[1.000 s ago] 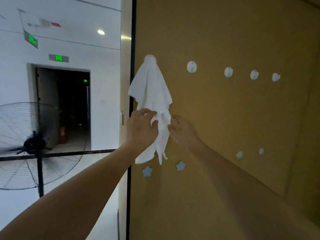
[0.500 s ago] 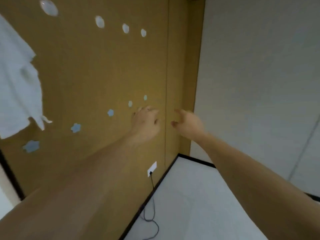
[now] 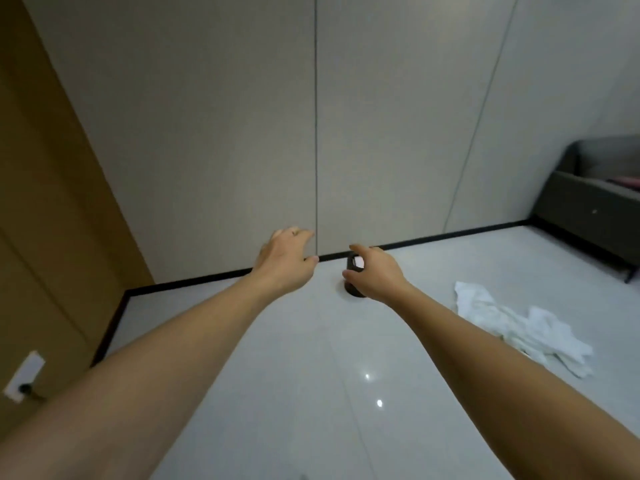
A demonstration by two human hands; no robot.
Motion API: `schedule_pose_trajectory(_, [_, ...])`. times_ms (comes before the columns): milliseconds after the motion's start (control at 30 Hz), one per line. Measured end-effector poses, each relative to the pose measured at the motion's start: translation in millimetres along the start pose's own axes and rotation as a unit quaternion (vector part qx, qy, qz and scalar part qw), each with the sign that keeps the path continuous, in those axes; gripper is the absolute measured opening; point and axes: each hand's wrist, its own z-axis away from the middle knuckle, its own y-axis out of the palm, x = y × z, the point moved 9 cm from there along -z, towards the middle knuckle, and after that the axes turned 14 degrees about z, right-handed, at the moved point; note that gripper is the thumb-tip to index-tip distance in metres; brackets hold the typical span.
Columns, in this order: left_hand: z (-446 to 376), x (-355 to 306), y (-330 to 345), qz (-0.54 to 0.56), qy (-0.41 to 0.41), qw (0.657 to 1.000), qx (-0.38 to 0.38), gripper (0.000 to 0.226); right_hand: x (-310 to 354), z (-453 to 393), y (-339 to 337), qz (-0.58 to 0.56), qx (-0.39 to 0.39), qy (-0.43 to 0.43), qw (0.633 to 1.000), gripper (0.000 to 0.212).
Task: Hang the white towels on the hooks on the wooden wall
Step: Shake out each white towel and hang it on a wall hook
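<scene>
A heap of white towels [image 3: 519,332] lies crumpled on the pale floor at the right. My left hand [image 3: 285,259] reaches forward at the centre, fingers spread and holding nothing. Just right of it, my right hand [image 3: 375,275] is also held out and empty, fingers loosely curled, well left of the towels. The wooden wall [image 3: 45,216] fills the left edge; its hooks and the hung towel are out of frame.
A small dark object [image 3: 353,268] sits on the floor behind my right hand, partly hidden. A grey panelled wall [image 3: 346,116] with a black skirting stands ahead. A dark sofa [image 3: 595,206] stands at far right. A white socket [image 3: 24,375] with a plug sits low on the wooden wall.
My view has swung right, away from the wooden wall and the hung towel, toward the floor. Both hands let go of the towel and are empty; the towel heap has come into sight.
</scene>
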Motion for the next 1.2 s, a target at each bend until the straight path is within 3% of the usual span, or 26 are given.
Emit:
schedule_pose_trajectory(233, [-48.1, -121.0, 177.2, 0.017, 0.075, 0.988, 0.137, 0.052, -208.7, 25.2, 12.2, -0.014, 0.034, 0.143, 0.989, 0.065])
schedule_pose_trajectory(600, [-136.9, -211.8, 406.0, 0.064, 0.145, 0.936, 0.315, 0.059, -413.0, 21.3, 56.8, -0.033, 0.063, 0.330, 0.941, 0.062])
schedule_pose_trajectory(933, [-242.0, -224.3, 558.7, 0.016, 0.175, 0.862, 0.476, 0.060, -529.7, -28.8, 103.1, -0.120, 0.113, 0.493, 0.854, 0.053])
schedule_pose_trajectory(1200, [-290.3, -254.6, 657.7, 0.001, 0.171, 0.824, 0.540, 0.058, -610.1, -46.8, 133.7, -0.152, 0.140, 0.543, 0.814, 0.051])
